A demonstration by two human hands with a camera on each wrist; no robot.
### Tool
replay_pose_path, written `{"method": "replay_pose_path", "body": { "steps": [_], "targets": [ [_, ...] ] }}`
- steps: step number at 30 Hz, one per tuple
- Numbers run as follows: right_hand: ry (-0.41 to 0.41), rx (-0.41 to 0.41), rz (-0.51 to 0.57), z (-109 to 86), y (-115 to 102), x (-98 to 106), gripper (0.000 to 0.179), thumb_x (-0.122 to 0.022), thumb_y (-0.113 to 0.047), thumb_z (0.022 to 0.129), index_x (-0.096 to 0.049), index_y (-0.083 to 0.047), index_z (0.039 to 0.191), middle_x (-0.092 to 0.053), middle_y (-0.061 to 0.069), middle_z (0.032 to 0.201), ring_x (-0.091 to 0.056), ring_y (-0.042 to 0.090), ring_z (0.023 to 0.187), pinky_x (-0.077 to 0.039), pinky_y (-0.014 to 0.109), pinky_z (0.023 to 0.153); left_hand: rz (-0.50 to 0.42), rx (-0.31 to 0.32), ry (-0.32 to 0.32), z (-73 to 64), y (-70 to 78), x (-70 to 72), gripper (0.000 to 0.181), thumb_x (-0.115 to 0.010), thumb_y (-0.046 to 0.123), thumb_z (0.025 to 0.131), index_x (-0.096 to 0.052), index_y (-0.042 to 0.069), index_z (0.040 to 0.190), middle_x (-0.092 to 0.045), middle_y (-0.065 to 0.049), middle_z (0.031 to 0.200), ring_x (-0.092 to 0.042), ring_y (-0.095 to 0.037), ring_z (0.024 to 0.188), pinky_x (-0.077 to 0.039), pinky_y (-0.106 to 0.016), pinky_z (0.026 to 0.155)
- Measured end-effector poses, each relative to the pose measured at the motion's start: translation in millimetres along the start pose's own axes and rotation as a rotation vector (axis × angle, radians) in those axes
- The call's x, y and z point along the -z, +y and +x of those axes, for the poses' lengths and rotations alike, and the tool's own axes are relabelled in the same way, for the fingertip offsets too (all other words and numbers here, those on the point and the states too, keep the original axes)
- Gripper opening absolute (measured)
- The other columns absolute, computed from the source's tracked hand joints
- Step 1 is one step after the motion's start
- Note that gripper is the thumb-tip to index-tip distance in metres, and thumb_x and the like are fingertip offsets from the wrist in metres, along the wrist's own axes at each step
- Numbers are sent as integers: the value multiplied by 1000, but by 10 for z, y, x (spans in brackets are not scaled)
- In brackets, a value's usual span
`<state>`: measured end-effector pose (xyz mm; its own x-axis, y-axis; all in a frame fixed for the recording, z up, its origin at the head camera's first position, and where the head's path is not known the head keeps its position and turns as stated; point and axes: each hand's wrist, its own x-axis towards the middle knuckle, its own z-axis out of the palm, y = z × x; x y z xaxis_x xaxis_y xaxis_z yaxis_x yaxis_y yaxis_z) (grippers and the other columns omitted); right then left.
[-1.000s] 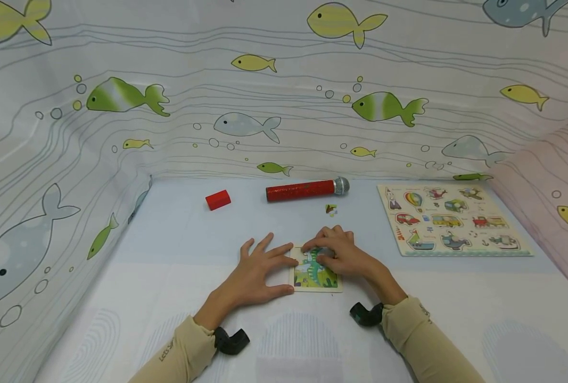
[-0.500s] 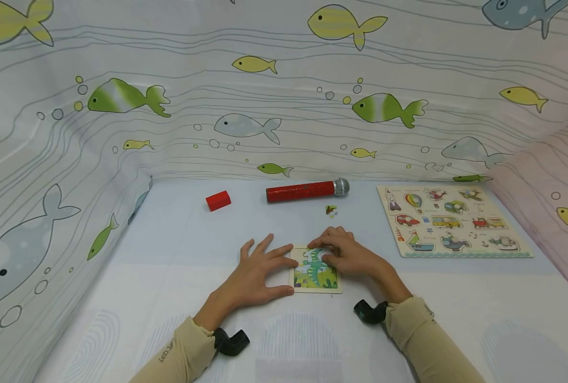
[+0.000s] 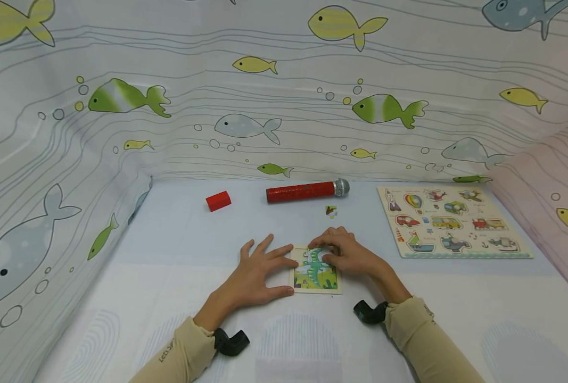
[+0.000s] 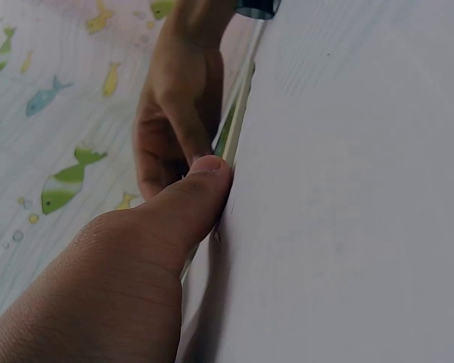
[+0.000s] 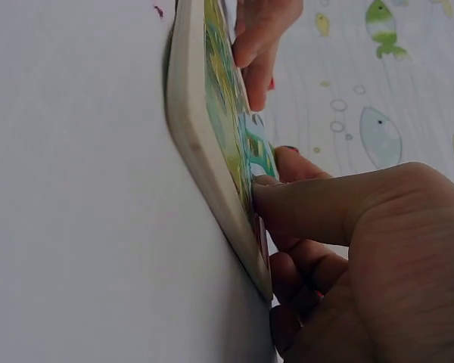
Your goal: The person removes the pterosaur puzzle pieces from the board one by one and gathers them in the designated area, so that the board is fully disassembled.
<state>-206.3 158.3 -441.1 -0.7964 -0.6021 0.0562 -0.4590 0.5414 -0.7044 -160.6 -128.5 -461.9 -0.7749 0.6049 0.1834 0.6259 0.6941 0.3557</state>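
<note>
A small square jigsaw puzzle (image 3: 312, 282) with a green dinosaur picture and pale wooden frame lies on the table between the hands. My left hand (image 3: 255, 274) is spread at its left side, with thumb and fingertips against the frame. At the upper right of the puzzle, my right hand (image 3: 351, 254) bends its fingers over the picture. The right wrist view shows its thumb and index finger pinching a teal-and-white puzzle piece (image 5: 260, 151) that stands slightly proud of the picture. Most of the puzzle's upper right corner is hidden by this hand.
Beyond the puzzle lies a loose puzzle piece (image 3: 331, 211). Farther back are a red toy microphone (image 3: 303, 192) and a red block (image 3: 218, 201). At the right is a larger vehicle picture board (image 3: 456, 221). Fish-patterned cloth (image 3: 245, 90) rises around the back and sides.
My right hand has shifted slightly right and its fingertips have drawn back, uncovering more of the dinosaur picture. My left hand stays in place at the frame.
</note>
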Motion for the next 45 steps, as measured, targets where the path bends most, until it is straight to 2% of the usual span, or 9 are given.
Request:
{"method": "replay_pose_path", "body": {
  "steps": [4, 17, 22, 27, 33, 45],
  "targets": [
    [6, -8, 29, 2, 0, 3, 36, -69, -3, 92, -71, -19, 124, -68, 0, 114, -46, 22, 101, -27, 40, 85, 3, 0, -2, 5, 4, 10, 51, -69, 60, 88, -63, 40, 134, -46, 8, 160, -24, -40, 156, -12, -70, 117],
    [61, 3, 120, 19, 68, -36, 27, -69, -11, 96, -74, -25, 117, -64, -6, 96, -45, 18, 94, -26, 42, 87, -7, 2, -3, 2, 13, 8, 50, -68, 60, 88, -64, 39, 134, -47, 7, 159, -25, -42, 155, -13, -71, 116],
    [75, -23, 157, 17, 58, -48, 25, -68, -12, 97, -75, -24, 117, -64, -2, 98, -47, 17, 94, -37, 36, 86, -8, 2, 6, -6, 15, 11, 50, -69, 59, 88, -64, 39, 133, -48, 7, 159, -25, -42, 155, -13, -71, 115],
    [100, -56, 191, 37, 67, -60, 24, -67, -13, 98, -75, -24, 117, -70, -2, 108, -54, 17, 98, -46, 31, 89, -9, -12, 22, -13, 22, 14, 49, -70, 58, 88, -65, 38, 132, -49, 6, 158, -27, -43, 154, -15, -72, 114],
    [175, -83, 239, 41, 85, -34, 23, -65, -13, 99, -74, -21, 119, -74, 0, 116, -59, 16, 94, -49, 27, 85, -13, -5, 15, -14, 24, 16, 50, -70, 59, 87, -64, 39, 132, -48, 7, 158, -26, -42, 155, -13, -72, 115],
    [350, -130, 210, -45, 302, 158, 23, -66, -11, 98, -74, -15, 119, -74, 7, 103, -59, 16, 86, -47, 26, 77, -20, 20, -8, -7, 22, 6, 50, -70, 60, 87, -64, 40, 133, -46, 8, 160, -23, -40, 156, -11, -70, 117]
  ]
}}
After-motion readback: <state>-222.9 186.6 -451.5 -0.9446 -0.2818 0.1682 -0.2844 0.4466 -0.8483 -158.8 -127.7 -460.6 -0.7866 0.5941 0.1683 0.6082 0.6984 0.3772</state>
